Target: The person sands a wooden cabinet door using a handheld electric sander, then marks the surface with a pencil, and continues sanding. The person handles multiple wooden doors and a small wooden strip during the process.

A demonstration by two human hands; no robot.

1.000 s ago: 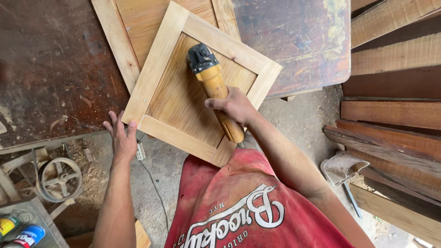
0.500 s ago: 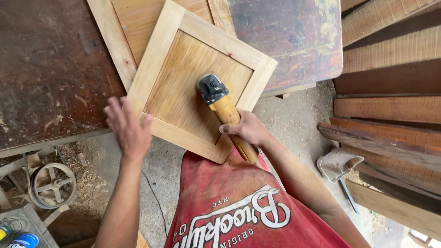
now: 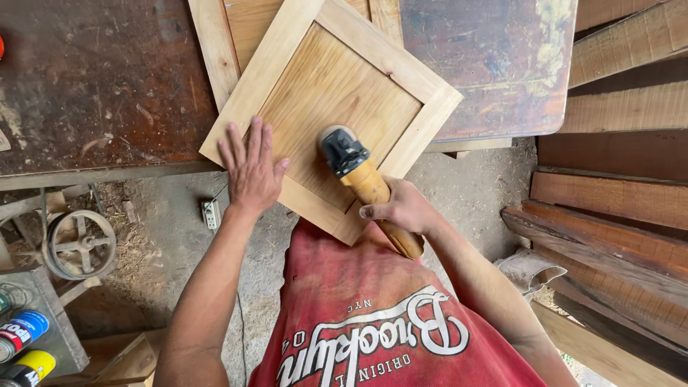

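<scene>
A square wooden panel door [image 3: 337, 86] with a raised frame lies tilted over the edge of a dark workbench [image 3: 93, 79]. My left hand [image 3: 251, 168] rests flat on the panel's lower left frame, fingers spread. My right hand [image 3: 401, 209] grips the yellow body of an angle grinder [image 3: 362, 179]. Its black head sits on the recessed panel near the lower right corner. The grinder's rear end sticks out below my hand, over my red shirt.
A second wooden frame [image 3: 215, 43] lies under the panel. Rough planks [image 3: 623, 193] are stacked at the right. A pulley wheel [image 3: 79, 244] and spray cans [image 3: 21, 344] sit at the lower left. A power strip [image 3: 211, 213] lies on the dusty floor.
My left hand has moved from beside the panel's lower corner onto its frame. The grinder has slid down the panel toward the lower right corner, nearer my body.
</scene>
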